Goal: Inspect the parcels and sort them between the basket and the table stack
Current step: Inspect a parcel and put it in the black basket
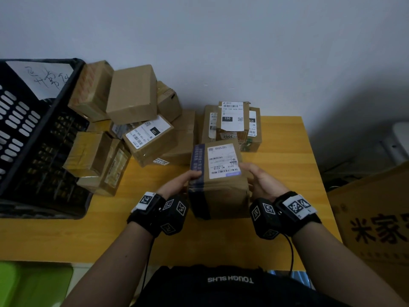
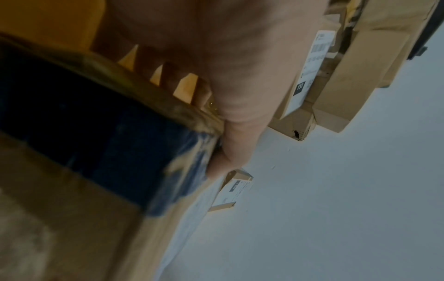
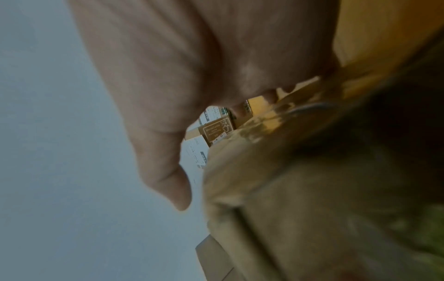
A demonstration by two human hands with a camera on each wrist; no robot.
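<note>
I hold a brown cardboard parcel (image 1: 221, 185) with dark blue tape and a white shipping label between both hands, above the yellow table (image 1: 221, 240). My left hand (image 1: 178, 185) grips its left side, thumb on the top edge. In the left wrist view the left hand (image 2: 235, 76) has fingers under the parcel (image 2: 84, 190). My right hand (image 1: 263, 180) grips the right side. The right wrist view shows the right hand (image 3: 156, 95) with its thumb beside the parcel (image 3: 300, 209). A black slotted basket (image 1: 20, 120) stands at the left. The labelled stack (image 1: 232, 120) sits at the back.
A loose pile of brown parcels (image 1: 132, 94) leans between the basket and the wall. A big printed carton (image 1: 376, 229) stands off the table's right edge. Something green (image 1: 33, 284) lies below the table's front left. The wall runs close behind the table.
</note>
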